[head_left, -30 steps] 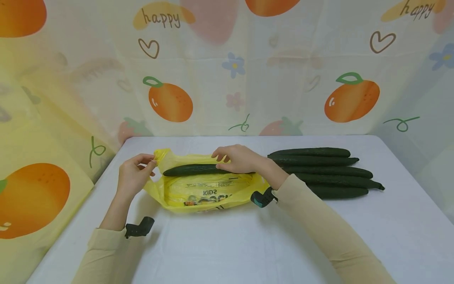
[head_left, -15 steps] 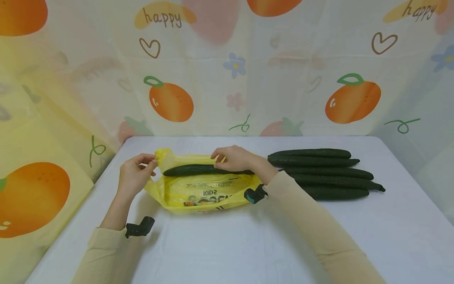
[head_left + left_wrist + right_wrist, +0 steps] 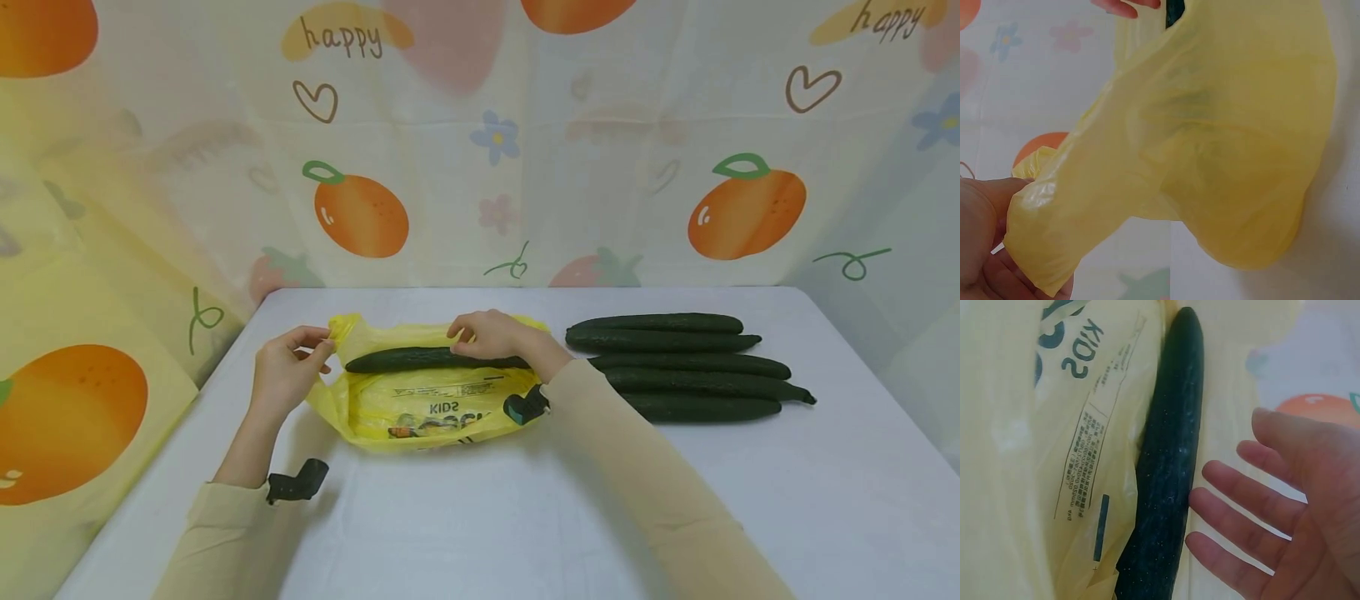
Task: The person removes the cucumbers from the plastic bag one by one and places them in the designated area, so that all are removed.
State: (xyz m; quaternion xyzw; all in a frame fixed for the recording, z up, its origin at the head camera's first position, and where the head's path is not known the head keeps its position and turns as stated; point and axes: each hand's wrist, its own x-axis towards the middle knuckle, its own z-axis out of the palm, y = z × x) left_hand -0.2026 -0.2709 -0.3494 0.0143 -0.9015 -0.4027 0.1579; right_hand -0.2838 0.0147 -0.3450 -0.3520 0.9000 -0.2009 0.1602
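Observation:
A yellow plastic bag with printed lettering lies spread on the table. One dark green cucumber lies lengthwise on it, its left end near the bag's left opening. My left hand pinches the bag's far left corner between thumb and fingers; the left wrist view shows the bag's thin film stretched out from that hand. Over the cucumber's right half hovers my right hand, thumb apart from the fingers. In the right wrist view its loosely bent fingers are right beside the cucumber's skin, holding nothing.
Several more cucumbers lie in a row at the right of the white-covered table. A printed cloth backdrop with oranges stands behind. Small black cameras are worn at both wrists.
My right wrist and forearm have shifted left, while the fingers stay over the cucumber. My left hand still pinches the bag's corner, almost unmoved.

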